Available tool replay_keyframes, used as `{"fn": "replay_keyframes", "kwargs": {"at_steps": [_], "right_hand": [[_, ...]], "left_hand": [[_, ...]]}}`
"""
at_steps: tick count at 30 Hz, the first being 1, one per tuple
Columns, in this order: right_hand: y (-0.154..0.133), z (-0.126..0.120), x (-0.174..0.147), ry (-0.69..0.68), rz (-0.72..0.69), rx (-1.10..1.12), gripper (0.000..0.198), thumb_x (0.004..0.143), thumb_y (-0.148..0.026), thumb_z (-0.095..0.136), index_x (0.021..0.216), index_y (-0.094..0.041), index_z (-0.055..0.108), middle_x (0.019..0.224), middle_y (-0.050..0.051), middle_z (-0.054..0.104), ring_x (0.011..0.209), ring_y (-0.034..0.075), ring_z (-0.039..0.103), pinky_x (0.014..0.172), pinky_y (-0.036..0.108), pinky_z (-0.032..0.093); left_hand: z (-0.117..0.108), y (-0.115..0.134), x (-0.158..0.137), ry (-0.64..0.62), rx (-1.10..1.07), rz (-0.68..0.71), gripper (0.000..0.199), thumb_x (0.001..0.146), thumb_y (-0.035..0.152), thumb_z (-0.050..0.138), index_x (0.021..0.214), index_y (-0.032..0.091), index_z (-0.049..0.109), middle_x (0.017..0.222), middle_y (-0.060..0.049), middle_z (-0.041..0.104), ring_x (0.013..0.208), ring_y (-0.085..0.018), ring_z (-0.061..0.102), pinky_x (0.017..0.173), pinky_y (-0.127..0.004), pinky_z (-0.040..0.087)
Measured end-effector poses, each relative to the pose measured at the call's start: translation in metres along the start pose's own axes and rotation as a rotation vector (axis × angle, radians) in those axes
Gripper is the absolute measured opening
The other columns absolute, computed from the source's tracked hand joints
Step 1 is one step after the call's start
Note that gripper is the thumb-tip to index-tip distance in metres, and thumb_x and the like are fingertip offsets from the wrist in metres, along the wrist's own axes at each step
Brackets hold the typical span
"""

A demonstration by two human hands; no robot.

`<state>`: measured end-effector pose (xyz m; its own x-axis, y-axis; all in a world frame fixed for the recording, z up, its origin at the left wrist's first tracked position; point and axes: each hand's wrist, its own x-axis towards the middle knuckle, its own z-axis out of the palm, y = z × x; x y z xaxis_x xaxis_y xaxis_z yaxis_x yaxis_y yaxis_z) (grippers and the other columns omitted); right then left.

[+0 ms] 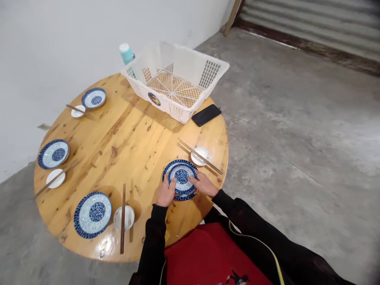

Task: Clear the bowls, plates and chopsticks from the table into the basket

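Both my hands grip a blue-and-white patterned plate [181, 178] by its opposite sides, thumbs lying on its rim. My left hand [166, 191] has the left edge, and my right hand [205, 184] has the right edge. Beneath it, a wider blue-rimmed plate [184, 197] shows around the edges; whether the two touch I cannot tell. Just beyond my right hand is a small white bowl [200, 155], with a pair of chopsticks [204, 160] laid across it.
Around the round wooden table [139, 146] are a near-left plate [93, 215] beside a bowl with chopsticks [122, 221], another plate [54, 154], and a far plate [94, 97]. A white plastic basket [175, 109], a black phone [207, 115] and a turquoise bottle [126, 54] stand toward the back.
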<state>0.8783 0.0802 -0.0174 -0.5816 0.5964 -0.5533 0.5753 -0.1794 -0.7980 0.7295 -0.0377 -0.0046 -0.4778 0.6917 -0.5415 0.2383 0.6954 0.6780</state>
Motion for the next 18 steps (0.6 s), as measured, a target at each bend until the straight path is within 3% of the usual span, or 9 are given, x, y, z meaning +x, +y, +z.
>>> {"fn": "replay_keyframes", "kwargs": {"at_steps": [4, 9, 13, 18], "right_hand": [[-0.001, -0.004, -0.008, 0.007, -0.106, 0.023, 0.031, 0.082, -0.027, 0.054, 0.111, -0.019, 0.064, 0.086, 0.006, 0.075, 0.064, 0.024, 0.069, 0.054, 0.033, 0.055], [-0.009, -0.043, -0.028, 0.046, -0.340, -0.101, 0.034, 0.084, -0.033, 0.049, 0.111, -0.020, 0.066, 0.095, 0.009, 0.076, 0.091, 0.030, 0.072, 0.088, 0.044, 0.058], [0.000, -0.107, -0.044, 0.043, -0.349, -0.047, 0.040, 0.083, -0.040, 0.050, 0.114, -0.021, 0.067, 0.108, 0.010, 0.077, 0.100, 0.032, 0.073, 0.095, 0.046, 0.057], [0.039, -0.212, -0.055, 0.044, -0.262, 0.003, 0.054, 0.076, -0.049, 0.057, 0.122, -0.023, 0.066, 0.113, 0.010, 0.078, 0.106, 0.034, 0.073, 0.099, 0.050, 0.057]], "left_hand": [[0.003, 0.003, -0.013, 0.066, -0.038, 0.059, 0.049, 0.104, 0.032, 0.041, 0.147, 0.013, 0.053, 0.142, -0.018, 0.069, 0.133, -0.028, 0.066, 0.116, -0.046, 0.049], [0.019, 0.035, -0.042, 0.174, -0.031, 0.119, 0.055, 0.103, 0.036, 0.042, 0.154, 0.015, 0.049, 0.150, -0.018, 0.065, 0.141, -0.028, 0.061, 0.121, -0.048, 0.045], [0.064, 0.088, -0.053, 0.205, -0.050, 0.148, 0.060, 0.102, 0.035, 0.041, 0.157, 0.010, 0.045, 0.150, -0.020, 0.064, 0.141, -0.030, 0.061, 0.120, -0.050, 0.046], [0.149, 0.162, -0.053, 0.203, -0.079, 0.162, 0.061, 0.102, 0.036, 0.040, 0.157, 0.010, 0.048, 0.145, -0.018, 0.069, 0.136, -0.031, 0.065, 0.120, -0.048, 0.048]]}}
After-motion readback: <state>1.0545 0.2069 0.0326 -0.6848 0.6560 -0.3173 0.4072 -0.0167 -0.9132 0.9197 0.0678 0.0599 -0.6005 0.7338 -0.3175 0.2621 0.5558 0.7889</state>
